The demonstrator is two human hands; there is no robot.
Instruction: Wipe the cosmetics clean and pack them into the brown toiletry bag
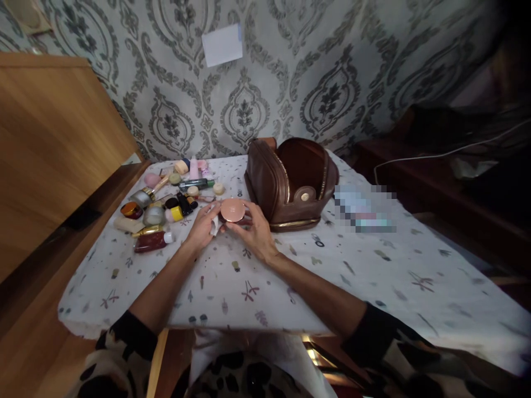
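Observation:
A round, peach-pink powder compact (233, 210) with a shiny rim is held over the table, its lid facing up. My right hand (258, 231) grips its right side and lower edge, fingers curled around it. On the other side, my left hand (204, 228) is closed on a crumpled white tissue (214, 224), with its fingertips at the compact's left edge. Just beyond my right hand stands a brown leather toiletry bag (265, 188), unzipped with its mouth gaping. The inside of the bag is dark.
Left of my hands lies a cluster of cosmetics, including a dark red tube (150, 241), a grey-lidded jar (154, 215) and a pink sponge (152, 179). A pixelated item (365, 209) lies right of the bag. Patterned cloth covers the table (257, 298); a wooden cabinet (58, 143) stands left.

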